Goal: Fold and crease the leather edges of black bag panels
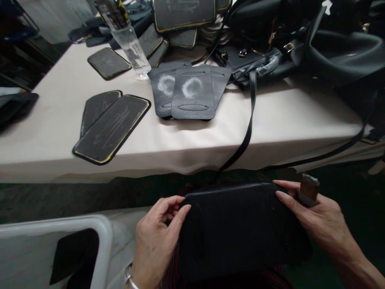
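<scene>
A black leather bag piece [237,228] rests over my lap below the table edge. My left hand [162,228] pinches its upper left corner between thumb and fingers; a silver bracelet circles that wrist. At its upper right corner, my right hand [313,212] grips the edge with thumb and index finger. A small brown block-like tool [309,188] sticks up from the same right hand, tucked among the fingers. Two oval slot outlines show faintly on the dark leather. A black strap [248,132] hangs down over the table edge just behind the piece.
On the cream-covered table [129,132] lie black panels with yellowish edges [112,130], stacked slotted panels [193,92] with white chalk marks, and a clear bottle [130,46]. Black bags [339,56] fill the right back. A white bin [104,237] stands at the lower left.
</scene>
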Tool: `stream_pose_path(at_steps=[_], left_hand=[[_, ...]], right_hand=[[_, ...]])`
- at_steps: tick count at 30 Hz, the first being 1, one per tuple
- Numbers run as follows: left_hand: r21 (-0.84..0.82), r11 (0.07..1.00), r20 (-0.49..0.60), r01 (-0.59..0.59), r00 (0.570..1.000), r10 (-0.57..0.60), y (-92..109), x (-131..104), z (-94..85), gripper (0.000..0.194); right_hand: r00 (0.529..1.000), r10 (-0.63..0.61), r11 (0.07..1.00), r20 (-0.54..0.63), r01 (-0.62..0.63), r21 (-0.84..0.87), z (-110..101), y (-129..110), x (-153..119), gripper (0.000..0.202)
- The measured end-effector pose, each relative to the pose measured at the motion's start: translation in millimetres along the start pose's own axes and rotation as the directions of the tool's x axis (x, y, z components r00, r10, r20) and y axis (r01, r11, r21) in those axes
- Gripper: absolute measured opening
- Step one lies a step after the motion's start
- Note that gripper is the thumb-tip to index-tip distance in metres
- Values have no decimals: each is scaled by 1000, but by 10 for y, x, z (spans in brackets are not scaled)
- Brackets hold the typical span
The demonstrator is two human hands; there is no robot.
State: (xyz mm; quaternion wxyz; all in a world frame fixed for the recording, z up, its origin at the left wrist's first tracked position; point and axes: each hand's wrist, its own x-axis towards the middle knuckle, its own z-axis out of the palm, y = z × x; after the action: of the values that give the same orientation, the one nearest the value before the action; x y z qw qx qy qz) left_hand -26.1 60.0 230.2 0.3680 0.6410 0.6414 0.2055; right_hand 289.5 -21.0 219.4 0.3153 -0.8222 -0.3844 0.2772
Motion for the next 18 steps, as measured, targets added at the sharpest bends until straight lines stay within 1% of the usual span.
stream_pose_path(at_steps=[7, 9, 11, 13, 16, 18], left_hand=[[80, 996, -14, -38, 999, 39, 89, 36, 14, 26], [78, 997, -24, 0, 1000, 1, 92, 56, 27, 25], [12, 997, -10, 82, 997, -82, 85, 82, 47, 26], [-101, 983, -8, 151, 988, -153, 82, 106, 66, 30], [-212, 959, 19, 188, 982, -188, 60, 114, 80, 38], [-195, 964, 13, 179, 984, -180, -36, 112, 82, 40]], right_hand=[[999, -34, 999, -6, 34, -19, 14, 19, -8, 46], [999, -46, 999, -1, 46, -22, 17, 40, -6, 45], [998, -60, 998, 3, 60, -29, 21, 56, -2, 43], [997, -73, 997, 2, 73, -30, 27, 55, -2, 41], [998, -68, 998, 3, 68, 11, 31, 4, -22, 37], [998, -66, 995, 16, 65, 75, 28, -49, -44, 34]])
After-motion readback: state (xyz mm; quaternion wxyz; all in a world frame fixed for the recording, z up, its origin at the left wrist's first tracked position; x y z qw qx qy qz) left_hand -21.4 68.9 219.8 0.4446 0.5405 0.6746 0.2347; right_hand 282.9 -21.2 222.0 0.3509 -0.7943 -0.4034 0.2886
